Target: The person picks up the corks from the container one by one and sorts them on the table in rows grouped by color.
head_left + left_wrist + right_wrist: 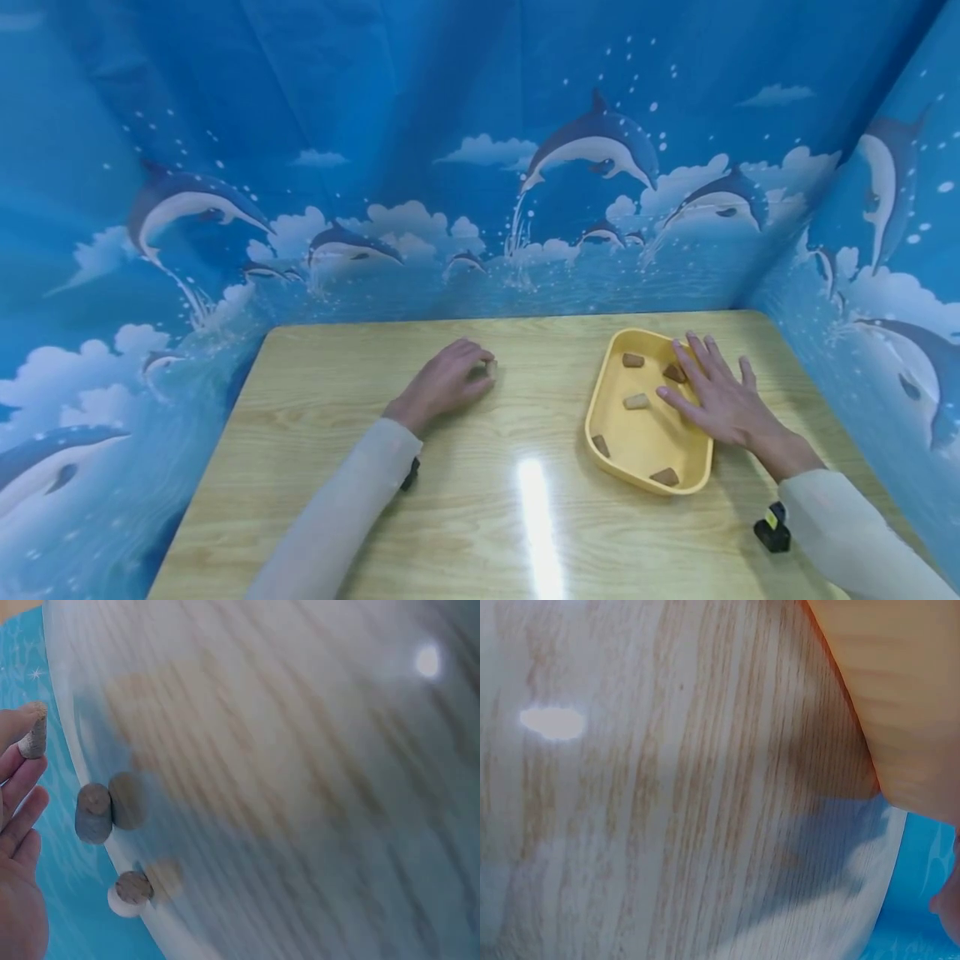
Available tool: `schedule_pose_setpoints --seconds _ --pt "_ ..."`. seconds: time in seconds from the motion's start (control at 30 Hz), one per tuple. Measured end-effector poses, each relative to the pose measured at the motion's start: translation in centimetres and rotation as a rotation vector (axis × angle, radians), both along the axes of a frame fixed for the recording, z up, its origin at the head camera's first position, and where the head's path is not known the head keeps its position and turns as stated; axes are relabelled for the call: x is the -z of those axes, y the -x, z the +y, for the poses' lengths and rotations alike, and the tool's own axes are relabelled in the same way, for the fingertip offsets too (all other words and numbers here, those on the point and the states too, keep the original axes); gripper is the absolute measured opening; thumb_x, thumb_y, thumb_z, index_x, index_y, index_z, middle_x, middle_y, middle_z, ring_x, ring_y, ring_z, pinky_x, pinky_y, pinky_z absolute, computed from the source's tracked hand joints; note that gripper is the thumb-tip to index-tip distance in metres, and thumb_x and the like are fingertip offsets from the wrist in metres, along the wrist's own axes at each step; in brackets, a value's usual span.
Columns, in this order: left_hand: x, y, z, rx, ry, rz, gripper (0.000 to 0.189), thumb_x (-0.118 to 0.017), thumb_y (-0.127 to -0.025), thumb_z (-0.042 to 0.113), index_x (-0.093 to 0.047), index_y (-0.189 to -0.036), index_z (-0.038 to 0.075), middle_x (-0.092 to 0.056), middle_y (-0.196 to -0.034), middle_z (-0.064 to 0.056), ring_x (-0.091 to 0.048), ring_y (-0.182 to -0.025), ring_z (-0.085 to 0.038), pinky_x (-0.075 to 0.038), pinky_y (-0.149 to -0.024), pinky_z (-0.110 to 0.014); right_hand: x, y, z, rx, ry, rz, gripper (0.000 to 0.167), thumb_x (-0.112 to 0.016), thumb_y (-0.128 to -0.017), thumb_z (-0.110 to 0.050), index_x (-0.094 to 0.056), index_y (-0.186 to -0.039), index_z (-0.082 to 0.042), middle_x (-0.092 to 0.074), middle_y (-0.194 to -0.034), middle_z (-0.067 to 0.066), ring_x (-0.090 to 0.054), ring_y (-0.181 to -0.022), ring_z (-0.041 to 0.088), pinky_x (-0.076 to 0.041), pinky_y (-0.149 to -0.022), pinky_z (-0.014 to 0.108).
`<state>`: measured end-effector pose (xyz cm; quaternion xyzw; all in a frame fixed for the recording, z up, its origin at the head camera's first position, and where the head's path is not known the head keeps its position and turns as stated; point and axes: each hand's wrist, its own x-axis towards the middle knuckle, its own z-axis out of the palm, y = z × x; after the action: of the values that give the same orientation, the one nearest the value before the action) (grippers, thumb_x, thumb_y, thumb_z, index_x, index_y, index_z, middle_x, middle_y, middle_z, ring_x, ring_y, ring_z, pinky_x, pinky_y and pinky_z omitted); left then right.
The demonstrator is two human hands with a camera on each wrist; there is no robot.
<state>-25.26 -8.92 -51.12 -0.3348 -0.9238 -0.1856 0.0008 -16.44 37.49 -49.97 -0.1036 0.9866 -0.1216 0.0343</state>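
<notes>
My left hand (447, 382) is above the left-middle of the table, pinching a small light tan cork stopper (33, 735) between thumb and finger. Close to that hand, two more corks stand on the tabletop in the left wrist view: a taller cork (94, 814) and a shorter one (133, 891); the hand hides them in the head view. A yellow tray (594, 408) holds several brown cork-like pieces and a lighter tan piece (637, 402). My right hand (723, 404) spreads its straight fingers over the tray's right rim, holding nothing.
The wooden table (465, 500) carries a bright light reflection at its front middle. Blue dolphin-print curtains (420, 167) enclose its back and sides. Each wrist wears a black device, and the right one (772, 529) hangs beside the sleeve.
</notes>
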Motion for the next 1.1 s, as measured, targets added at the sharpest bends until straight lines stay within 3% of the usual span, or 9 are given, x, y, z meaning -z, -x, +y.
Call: schedule_pose_setpoints --seconds 0.1,0.3,0.5,0.73,1.1 --pt "0.0 -0.2 -0.4 -0.004 -0.004 -0.019 0.040 -0.074 -0.105 0.032 -0.070 -0.140 0.012 -0.071 -0.144 -0.008 -0.059 -0.145 -0.029 -0.036 -0.134 -0.046 0.0 0.0 0.0 0.002 0.003 -0.002 0.092 -0.047 -0.112 -0.059 0.000 -0.176 -0.014 0.010 -0.183 0.016 0.004 -0.168 0.049 0.001 -0.122 0.089" --pt "0.3 -0.2 -1.3 -0.020 0.019 -0.009 0.040 -0.075 -0.105 0.035 -0.071 -0.138 0.013 -0.072 -0.140 -0.006 -0.062 -0.139 -0.026 -0.046 -0.127 -0.043 -0.1 -0.1 -0.1 0.006 0.001 -0.004 0.092 -0.048 -0.111 -0.060 -0.006 -0.176 -0.010 0.009 -0.183 0.018 0.000 -0.168 0.052 -0.001 -0.122 0.089" --pt "0.5 -0.1 -1.8 -0.031 0.020 -0.006 0.041 -0.075 -0.105 0.035 -0.071 -0.138 0.012 -0.073 -0.138 -0.005 -0.064 -0.136 -0.024 -0.048 -0.126 -0.043 -0.2 -0.2 -0.3 0.007 -0.003 -0.018 0.093 -0.047 -0.111 -0.061 -0.004 -0.176 -0.011 0.009 -0.183 0.020 0.000 -0.167 0.053 0.000 -0.121 0.090" --pt "0.6 -0.2 -2.1 -0.035 0.036 -0.035 0.042 -0.075 -0.105 0.035 -0.070 -0.140 0.011 -0.073 -0.139 -0.007 -0.064 -0.138 -0.026 -0.033 -0.135 -0.044 -0.2 -0.1 -0.3 0.008 0.003 -0.020 0.093 -0.048 -0.111 -0.061 -0.004 -0.176 -0.010 0.009 -0.183 0.020 0.001 -0.167 0.053 0.001 -0.121 0.090" --pt "1.0 -0.2 -2.4 -0.026 0.042 -0.026 0.040 -0.076 -0.104 0.033 -0.072 -0.136 0.009 -0.075 -0.132 -0.007 -0.067 -0.132 -0.025 -0.031 -0.136 -0.042 -0.4 0.0 -0.4 -0.002 -0.005 -0.022 0.092 -0.046 -0.112 -0.060 -0.001 -0.176 -0.012 0.010 -0.183 0.020 0.006 -0.168 0.050 0.001 -0.122 0.090"
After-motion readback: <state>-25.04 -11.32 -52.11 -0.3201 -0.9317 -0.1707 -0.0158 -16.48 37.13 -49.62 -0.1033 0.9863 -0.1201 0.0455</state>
